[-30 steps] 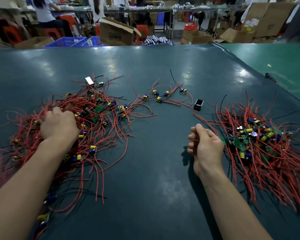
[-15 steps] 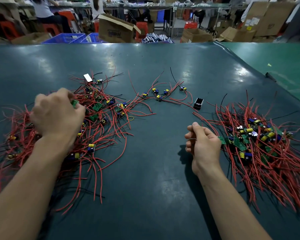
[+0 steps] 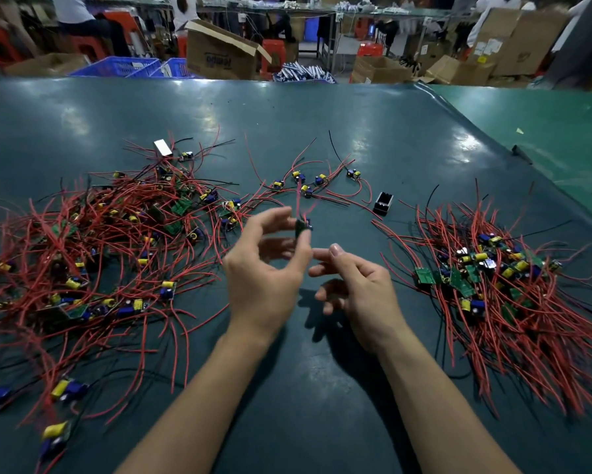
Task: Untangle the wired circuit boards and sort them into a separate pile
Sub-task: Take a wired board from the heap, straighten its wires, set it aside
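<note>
- Cardboard boxes (image 3: 224,53), blue crates (image 3: 116,67) and red stools (image 3: 272,54) crowd the floor beyond the dark green bench (image 3: 321,114); people seated back there are cut off by the top edge.
- Hard to make out: the small circuit board (image 3: 301,229) in the left hand's grip is blurred, so only a dark green body, a blue part and red wires rising from it can be told.
- Whether those wires still join the loose boards (image 3: 304,183) lying just beyond the grip cannot be told.
- Left hand (image 3: 263,268) is raised above the bench; thumb and a fingertip pinch the board, the other fingers (image 3: 274,215) spread loosely above it.
- Right hand (image 3: 359,285) is just right of that grip, its fingers loosely curled and apart, index finger (image 3: 335,251) pointing toward the board; it holds nothing that shows, and I cannot tell whether the fingertip touches the board.
- Left of the grip lies the big tangled pile (image 3: 99,241) of red-wired boards; its near edge is blurred and runs out of view.
- Right of the grip sits the sorted pile (image 3: 492,278), wires fanning toward the near right corner, partly cut off.
- Small black box (image 3: 383,203) stands beyond and right of the grip, between the loose boards and the sorted pile.
- White block (image 3: 163,147) rests at the far side of the tangled pile.
</note>
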{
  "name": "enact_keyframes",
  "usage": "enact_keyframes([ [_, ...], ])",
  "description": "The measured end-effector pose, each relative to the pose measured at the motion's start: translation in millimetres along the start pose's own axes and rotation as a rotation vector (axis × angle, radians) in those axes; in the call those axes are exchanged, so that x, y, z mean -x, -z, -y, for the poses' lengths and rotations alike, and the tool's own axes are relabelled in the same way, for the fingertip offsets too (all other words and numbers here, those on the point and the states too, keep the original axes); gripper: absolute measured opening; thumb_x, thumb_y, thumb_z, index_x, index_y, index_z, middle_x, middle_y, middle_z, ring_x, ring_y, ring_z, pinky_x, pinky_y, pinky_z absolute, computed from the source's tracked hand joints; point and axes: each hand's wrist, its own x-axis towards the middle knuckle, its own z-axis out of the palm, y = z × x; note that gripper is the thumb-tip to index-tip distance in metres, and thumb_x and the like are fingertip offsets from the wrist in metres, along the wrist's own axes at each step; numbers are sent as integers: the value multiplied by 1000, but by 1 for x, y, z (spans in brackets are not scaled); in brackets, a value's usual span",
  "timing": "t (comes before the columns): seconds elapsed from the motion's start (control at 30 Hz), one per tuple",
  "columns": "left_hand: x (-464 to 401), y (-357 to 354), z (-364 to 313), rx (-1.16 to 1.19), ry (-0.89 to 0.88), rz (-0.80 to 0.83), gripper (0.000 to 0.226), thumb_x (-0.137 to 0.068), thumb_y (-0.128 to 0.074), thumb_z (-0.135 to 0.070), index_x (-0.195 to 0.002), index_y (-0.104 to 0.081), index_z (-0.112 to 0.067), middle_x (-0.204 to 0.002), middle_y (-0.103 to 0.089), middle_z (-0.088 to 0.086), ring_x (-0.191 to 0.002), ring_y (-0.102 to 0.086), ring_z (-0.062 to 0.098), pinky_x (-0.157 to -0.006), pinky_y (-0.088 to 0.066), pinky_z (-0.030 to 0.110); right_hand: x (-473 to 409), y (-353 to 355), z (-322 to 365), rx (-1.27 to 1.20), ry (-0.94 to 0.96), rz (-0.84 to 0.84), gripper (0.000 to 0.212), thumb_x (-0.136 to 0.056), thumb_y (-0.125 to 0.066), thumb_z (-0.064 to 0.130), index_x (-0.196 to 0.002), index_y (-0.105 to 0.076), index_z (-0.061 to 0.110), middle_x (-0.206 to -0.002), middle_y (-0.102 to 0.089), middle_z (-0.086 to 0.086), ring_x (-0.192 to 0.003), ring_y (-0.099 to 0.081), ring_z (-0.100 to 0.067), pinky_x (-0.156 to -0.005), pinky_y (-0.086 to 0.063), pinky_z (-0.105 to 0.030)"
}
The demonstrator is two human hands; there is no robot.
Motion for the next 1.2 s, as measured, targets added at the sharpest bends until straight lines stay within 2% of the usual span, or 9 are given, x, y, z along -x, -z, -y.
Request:
enact_keyframes([
  [0.1, 12, -6, 16, 305, 239, 58, 36, -85, -66, 9, -115, -60, -10, -94, -66, -3, -72, -70, 5, -66, -54, 15, -1, 0, 0, -40, -45, 18, 29, -98, -54, 26, -85, -78, 13, -80, -68, -3, -48, -55, -13, -37, -42, -20],
  [0.27, 11, -3, 26, 578, 582, 205, 22, -82, -66, 6, -93, -72, -12, -87, -74, 5, -80, -70, 19, -73, -58, 29, 0, 0, -2, -23, -32, -28, 13, -93, -63, 14, -86, -73, 14, -73, -69, -2, -48, -52, -8, -38, -39, -19],
  [0.33, 10, 0, 27, 558, 597, 258, 19, -76, -67, -4, -88, -76, -17, -89, -74, 4, -86, -67, 20, -79, -56, 31, 1, 1, -3, -6, 0, -64, 10, -92, -64, 11, -91, -73, 14, -74, -69, 1, -49, -51, -7, -38, -38, -19],
  [0.47, 12, 0, 26, 508, 576, 315, 14, -76, -68, -16, -87, -77, -19, -90, -73, 2, -86, -66, 15, -74, -53, 25, 2, 0, -4, 68, 51, -87, 7, -91, -66, 13, -89, -72, 16, -75, -67, 2, -54, -53, -10, -38, -38, -21],
  [0.7, 11, 7, 24, 467, 595, 377, 16, -74, -69, -16, -86, -78, -22, -89, -75, 2, -86, -66, 14, -74, -50, 21, 2, -1, -4, 31, 37, -134, 6, -90, -68, 16, -89, -71, 11, -73, -65, 1, -54, -52, -10, -38, -39, -21],
  [0.8, 11, 7, 22, 526, 647, 288, 16, -79, -71, -9, -90, -76, -19, -88, -74, 3, -82, -69, 12, -68, -51, 20, 0, 1, -1, -38, 37, -211, 8, -86, -72, 16, -79, -67, 16, -66, -63, 4, -49, -52, -9, -37, -38, -20],
  [0.93, 8, 4, 21, 643, 749, 87, 15, -89, -60, 2, -94, -65, -11, -84, -74, 6, -69, -70, 14, -63, -55, 21, 0, 2, 0, -82, 35, -206, 11, -86, -73, 16, -77, -66, 15, -63, -64, 2, -46, -55, -8, -37, -38, -18],
  [1.07, 11, 3, 21, 648, 746, 98, 13, -86, -61, 3, -90, -62, -9, -82, -74, 9, -69, -71, 18, -64, -57, 23, -1, 2, -1, -71, 34, -215, 17, -85, -73, 21, -73, -63, 17, -60, -62, 2, -44, -53, -9, -37, -38, -18],
  [1.2, 11, 4, 19, 640, 707, 122, 20, -68, -74, -12, -84, -63, -11, -84, -74, 10, -71, -71, 19, -66, -57, 25, -1, 3, -2, -77, 49, -218, 18, -86, -73, 20, -72, -62, 17, -60, -62, 0, -44, -53, -11, -37, -38, -18],
])
